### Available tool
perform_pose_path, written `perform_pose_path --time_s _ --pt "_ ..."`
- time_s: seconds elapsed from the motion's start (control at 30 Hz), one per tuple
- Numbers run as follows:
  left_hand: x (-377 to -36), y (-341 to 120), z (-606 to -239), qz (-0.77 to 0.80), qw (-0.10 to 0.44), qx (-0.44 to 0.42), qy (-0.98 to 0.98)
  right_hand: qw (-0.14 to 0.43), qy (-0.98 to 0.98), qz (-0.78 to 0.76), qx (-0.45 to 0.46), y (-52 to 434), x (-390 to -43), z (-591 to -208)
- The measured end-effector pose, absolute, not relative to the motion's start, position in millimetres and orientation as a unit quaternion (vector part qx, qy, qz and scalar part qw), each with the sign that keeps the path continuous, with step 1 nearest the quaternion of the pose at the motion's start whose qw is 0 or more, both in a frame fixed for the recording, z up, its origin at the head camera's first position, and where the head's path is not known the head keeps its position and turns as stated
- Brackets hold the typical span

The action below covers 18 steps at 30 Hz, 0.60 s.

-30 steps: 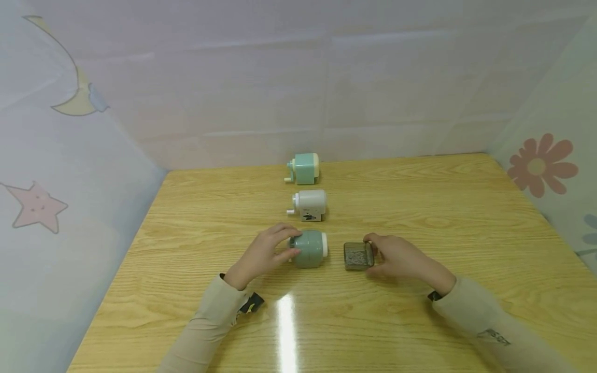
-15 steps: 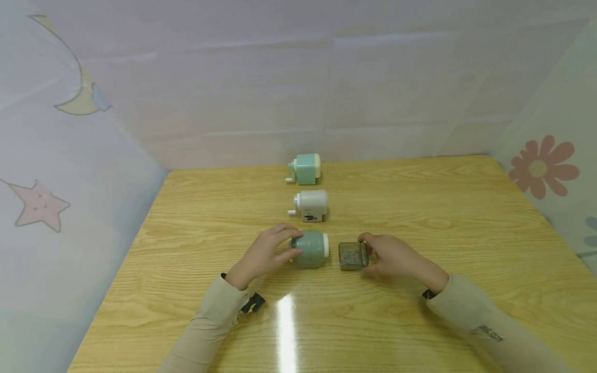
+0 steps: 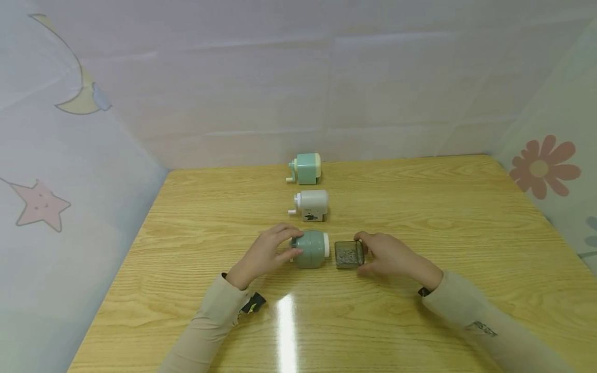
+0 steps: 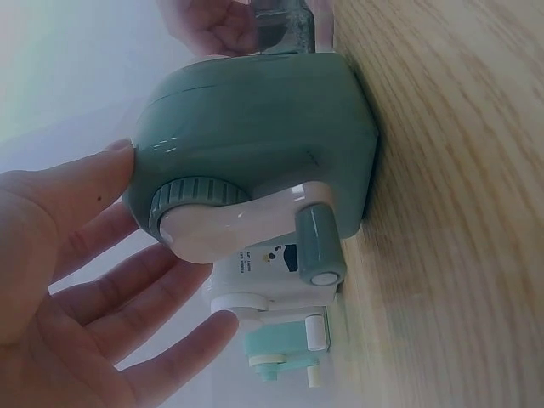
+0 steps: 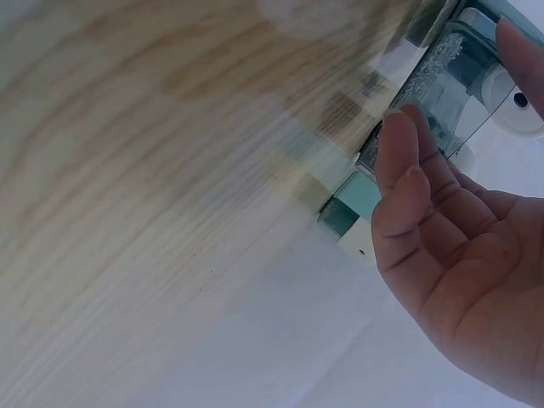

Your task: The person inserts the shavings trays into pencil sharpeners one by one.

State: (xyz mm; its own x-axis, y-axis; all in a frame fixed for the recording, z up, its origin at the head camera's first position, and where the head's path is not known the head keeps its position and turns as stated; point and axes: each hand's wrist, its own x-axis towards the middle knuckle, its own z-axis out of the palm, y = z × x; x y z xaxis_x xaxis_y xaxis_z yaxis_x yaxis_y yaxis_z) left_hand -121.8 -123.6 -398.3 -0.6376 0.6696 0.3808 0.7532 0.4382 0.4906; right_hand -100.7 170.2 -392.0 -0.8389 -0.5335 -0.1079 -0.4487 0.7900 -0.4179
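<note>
A dark green crank pencil sharpener point(image 3: 311, 251) stands on the table, its white-rimmed end facing right. My left hand point(image 3: 263, 256) holds it from the left, thumb and fingers on opposite sides. In the left wrist view its pale crank point(image 4: 229, 228) has a green knob pointing towards the camera. To the right, my right hand point(image 3: 389, 255) pinches the sharpener's smoky clear shavings drawer point(image 3: 346, 255) by its outer end. Shavings lie in this drawer, which is apart from the sharpener by a small gap in the head view. The sharpener's drawer slot is hidden there.
Behind the green sharpener stands a white crank sharpener point(image 3: 314, 203) with a dark print. Farther back, near the wall, is a light teal one point(image 3: 306, 168). All are on a wood-grain table point(image 3: 210, 207) bordered by pale printed wall cloths point(image 3: 261, 93).
My right hand has moved left with the shavings drawer, bringing it close to the green sharpener. The left hand and the sharpener have stayed nearly still.
</note>
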Motion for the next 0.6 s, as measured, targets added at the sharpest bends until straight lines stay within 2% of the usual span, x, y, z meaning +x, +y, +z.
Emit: perform_pose_path --time_s 0.6 --pt "-122.3 -123.5 -399.8 -0.328 0.065 -0.419 -0.844 0.111 0.941 -0.186 -0.260 164.7 -106.8 -395.4"
